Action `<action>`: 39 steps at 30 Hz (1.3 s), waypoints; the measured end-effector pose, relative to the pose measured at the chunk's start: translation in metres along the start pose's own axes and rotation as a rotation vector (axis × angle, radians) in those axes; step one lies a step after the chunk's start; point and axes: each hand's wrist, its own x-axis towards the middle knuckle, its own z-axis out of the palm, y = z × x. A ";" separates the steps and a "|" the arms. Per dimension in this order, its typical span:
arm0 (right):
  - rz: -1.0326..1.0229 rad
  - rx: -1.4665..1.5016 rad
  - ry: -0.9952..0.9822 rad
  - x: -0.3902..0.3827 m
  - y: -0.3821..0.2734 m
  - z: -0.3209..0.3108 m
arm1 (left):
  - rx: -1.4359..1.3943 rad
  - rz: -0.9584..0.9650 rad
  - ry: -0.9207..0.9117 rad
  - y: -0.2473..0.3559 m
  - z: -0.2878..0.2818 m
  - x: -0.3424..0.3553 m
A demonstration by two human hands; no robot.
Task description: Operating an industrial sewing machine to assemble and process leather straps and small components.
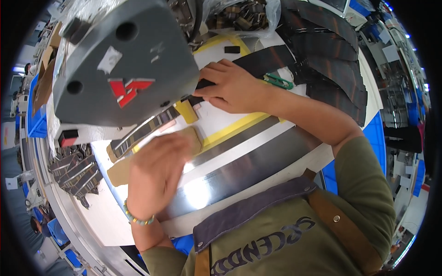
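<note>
My right hand [237, 89] reaches in beside the grey machine head [124, 64]. Its fingers are closed on a dark fabric piece [205, 83], partly hidden by the hand and the machine. Behind that hand lies a dark fabric strip [264, 60] with faint reddish stripes; green-handled thread snips [278, 81] rest close to the wrist. My left hand [159, 170], with a beaded bracelet, hovers over the near left of the worktable, its fingers smeared by motion. Past it a striped plaid strip [147, 131] runs under the machine head, next to a tan pad [193, 138].
Overlapping dark striped fabric pieces [331, 60] cover the right side of the table. A clear plastic bag [244, 16] of plaid pieces sits at the back. Several plaid pieces [78, 172] hang at the left. A shiny metal plate [239, 170] spans the front, and yellow tape [235, 131] marks the white surface.
</note>
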 end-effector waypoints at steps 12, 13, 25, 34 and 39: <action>-0.032 -0.079 0.013 0.003 0.002 -0.001 | -1.411 0.421 0.246 0.124 0.038 0.002; -0.031 -0.071 0.007 0.003 0.003 -0.001 | -1.453 0.438 0.254 0.127 0.043 0.002; -0.045 -0.087 -0.058 0.001 0.002 -0.007 | -1.621 0.621 0.396 0.129 0.061 0.024; -0.034 -0.119 -0.142 -0.001 -0.002 -0.013 | -0.291 0.185 -0.007 0.028 0.084 -0.015; -0.026 -0.114 -0.165 -0.002 -0.002 -0.013 | 0.012 0.317 0.066 0.010 0.112 -0.018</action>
